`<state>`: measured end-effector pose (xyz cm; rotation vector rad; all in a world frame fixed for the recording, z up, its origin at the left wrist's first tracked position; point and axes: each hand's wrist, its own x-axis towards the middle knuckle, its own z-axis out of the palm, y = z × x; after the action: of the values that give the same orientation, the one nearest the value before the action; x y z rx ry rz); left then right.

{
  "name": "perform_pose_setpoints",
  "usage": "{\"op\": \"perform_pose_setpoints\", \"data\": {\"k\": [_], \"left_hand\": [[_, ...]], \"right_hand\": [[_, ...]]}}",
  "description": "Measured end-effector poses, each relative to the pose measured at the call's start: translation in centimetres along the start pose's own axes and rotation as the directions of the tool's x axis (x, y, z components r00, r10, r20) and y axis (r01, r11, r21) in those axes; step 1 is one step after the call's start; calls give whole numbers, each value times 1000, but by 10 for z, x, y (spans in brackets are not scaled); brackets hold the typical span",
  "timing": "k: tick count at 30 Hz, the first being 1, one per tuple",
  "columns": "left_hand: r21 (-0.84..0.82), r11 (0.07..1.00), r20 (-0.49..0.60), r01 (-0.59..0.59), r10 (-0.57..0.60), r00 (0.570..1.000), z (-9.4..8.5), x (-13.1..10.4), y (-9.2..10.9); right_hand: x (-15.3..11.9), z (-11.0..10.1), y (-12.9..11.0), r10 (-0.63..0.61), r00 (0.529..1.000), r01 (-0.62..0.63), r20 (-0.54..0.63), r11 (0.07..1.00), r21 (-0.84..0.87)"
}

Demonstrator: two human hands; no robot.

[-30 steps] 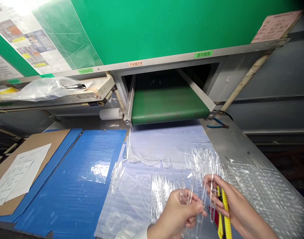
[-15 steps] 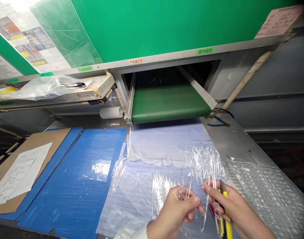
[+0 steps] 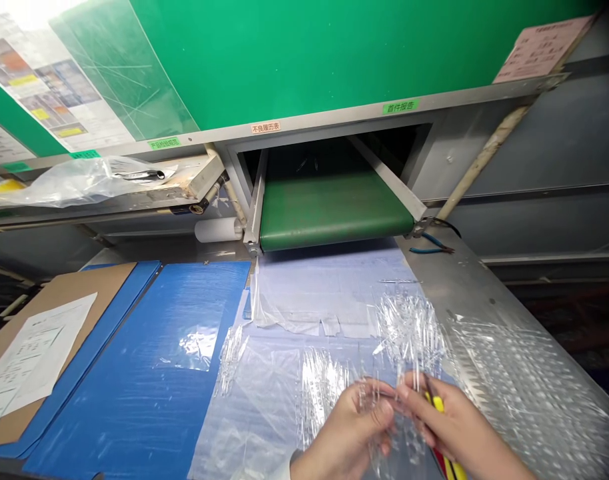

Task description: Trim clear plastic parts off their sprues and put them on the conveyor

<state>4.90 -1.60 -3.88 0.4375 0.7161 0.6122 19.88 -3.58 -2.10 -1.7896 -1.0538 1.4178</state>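
Note:
My left hand (image 3: 347, 427) is closed, pinching thin clear plastic pieces (image 3: 377, 393) between thumb and fingers. My right hand (image 3: 447, 413) sits against it, its fingertips on the clear pieces too. Tucked in my right palm is a hand tool with yellow handles (image 3: 438, 404); its working end is hidden. Just beyond my hands lies a tangled pile of slim clear plastic pieces (image 3: 409, 327). A neater row of similar pieces (image 3: 322, 380) lies left of my hands, and a small bunch (image 3: 230, 353) farther left.
A green conveyor belt (image 3: 334, 213) ends above the far side of the table. Blue-handled pliers (image 3: 432, 245) lie to its right. Clear trays or packed plastic rows (image 3: 529, 387) cover the right side. Blue sheets (image 3: 149, 373) and a brown board with papers (image 3: 99, 280) lie left.
My two hands have come together, the right moving left until its fingertips meet the left. The whole view has shifted slightly.

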Motion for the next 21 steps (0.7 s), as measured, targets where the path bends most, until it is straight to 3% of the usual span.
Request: {"op": "perform_pose_setpoints", "data": {"k": [3, 7, 10, 13, 16, 18, 21], "left_hand": [[38, 999, 126, -1, -4, 992, -5, 2, -11], [206, 970, 190, 132, -172, 967, -8, 2, -15], [166, 970, 127, 176, -198, 972, -10, -1, -12], [131, 977, 154, 169, -189, 970, -20, -7, -12], [179, 964, 240, 196, -236, 942, -33, -13, -17], [209, 956, 264, 208, -260, 929, -41, -13, -22], [173, 974, 240, 145, -185, 953, -44, -9, -28]], "right_hand": [[-8, 8, 3, -75, 997, 77, 24, 992, -98], [-17, 6, 2, -76, 992, 97, 98, 968, -233], [-12, -20, -1, -61, 997, 75, 51, 934, -350], [8, -62, 0, -6, 986, -72, -164, 882, -466], [38, -98, 5, 23, 935, -232, -353, 795, -561], [59, -112, 5, -9, 922, -250, -388, 751, -611], [93, -120, -2, -106, 931, -182, -350, 695, -695]]}}
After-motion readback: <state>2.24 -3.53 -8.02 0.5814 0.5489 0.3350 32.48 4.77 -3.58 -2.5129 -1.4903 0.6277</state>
